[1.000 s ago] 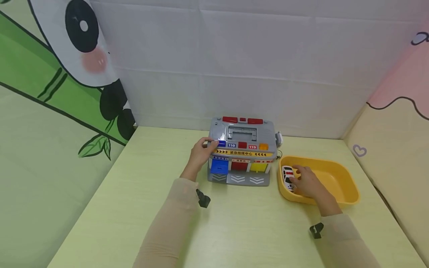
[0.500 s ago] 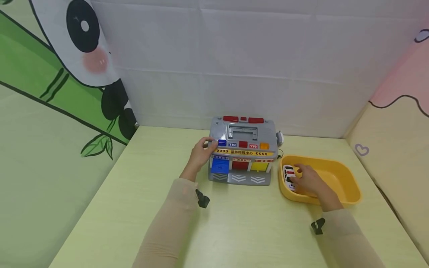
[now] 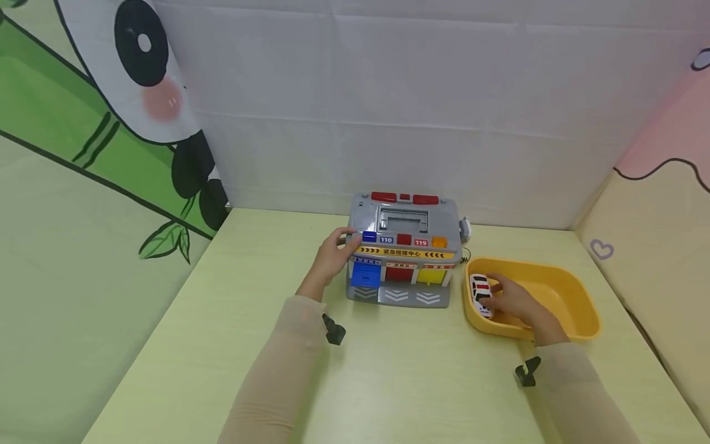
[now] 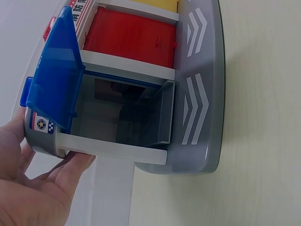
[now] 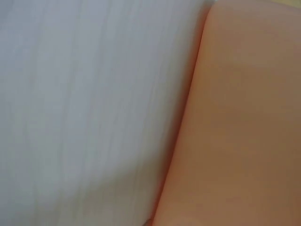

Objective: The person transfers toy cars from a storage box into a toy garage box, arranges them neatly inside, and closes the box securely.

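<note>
A grey toy rescue station (image 3: 363,216) stands near the back of the table. My left hand (image 3: 331,256) holds its left roof corner, thumb in front and fingers at the side. In the left wrist view the blue door (image 4: 59,70) is swung up, baring a hollow bay (image 4: 120,110); the red door (image 4: 131,37) beside it is down. My right hand (image 3: 516,302) reaches into the yellow tray (image 3: 577,308) and pinches a white toy car (image 3: 479,290) with black windows and a red stripe. The car lies along the tray's left wall.
Right of the station, a small white-grey part (image 3: 465,229) and a coiled cord (image 3: 465,256) sit close to the tray. A white cloth wall (image 3: 355,154) rises right behind. The tray's wall (image 5: 230,117) fills much of the right wrist view.
My right fingers have closed in on the car, which is turned slightly inside the tray. My left hand stays at the station's corner. The head view has shifted slightly.
</note>
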Demonstrator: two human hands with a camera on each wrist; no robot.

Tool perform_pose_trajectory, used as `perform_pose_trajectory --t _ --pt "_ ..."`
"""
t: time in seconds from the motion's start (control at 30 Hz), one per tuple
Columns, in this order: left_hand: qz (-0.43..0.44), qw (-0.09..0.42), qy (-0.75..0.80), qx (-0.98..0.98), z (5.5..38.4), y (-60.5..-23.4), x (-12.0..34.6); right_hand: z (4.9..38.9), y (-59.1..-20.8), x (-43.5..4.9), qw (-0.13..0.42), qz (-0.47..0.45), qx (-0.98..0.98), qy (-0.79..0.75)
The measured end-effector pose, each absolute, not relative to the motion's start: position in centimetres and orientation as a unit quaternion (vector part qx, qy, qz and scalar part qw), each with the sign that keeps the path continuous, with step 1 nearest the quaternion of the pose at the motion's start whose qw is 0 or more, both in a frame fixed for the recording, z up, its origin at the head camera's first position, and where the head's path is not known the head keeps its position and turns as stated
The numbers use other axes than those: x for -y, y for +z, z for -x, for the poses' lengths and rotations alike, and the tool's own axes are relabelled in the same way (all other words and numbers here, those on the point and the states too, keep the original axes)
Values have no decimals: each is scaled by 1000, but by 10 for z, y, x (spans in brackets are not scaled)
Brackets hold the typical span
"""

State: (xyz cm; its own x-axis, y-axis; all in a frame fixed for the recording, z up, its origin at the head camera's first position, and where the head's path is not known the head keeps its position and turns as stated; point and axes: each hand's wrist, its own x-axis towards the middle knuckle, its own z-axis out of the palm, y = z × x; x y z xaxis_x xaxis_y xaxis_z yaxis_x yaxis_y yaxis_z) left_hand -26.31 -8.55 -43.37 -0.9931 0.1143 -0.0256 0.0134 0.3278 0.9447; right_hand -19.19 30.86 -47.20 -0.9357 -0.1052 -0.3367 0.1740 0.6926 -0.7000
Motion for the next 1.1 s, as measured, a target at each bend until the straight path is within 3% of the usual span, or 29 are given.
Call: perform_pose_trajectory --t 0.57,1.1 --pt "-31 41 578 -814 261 -434 84 199 -473 -313 217 -15 -860 -462" --pt "-29 42 580 -813 260 -433 83 197 -478 -317 202 -6 -849 -488"
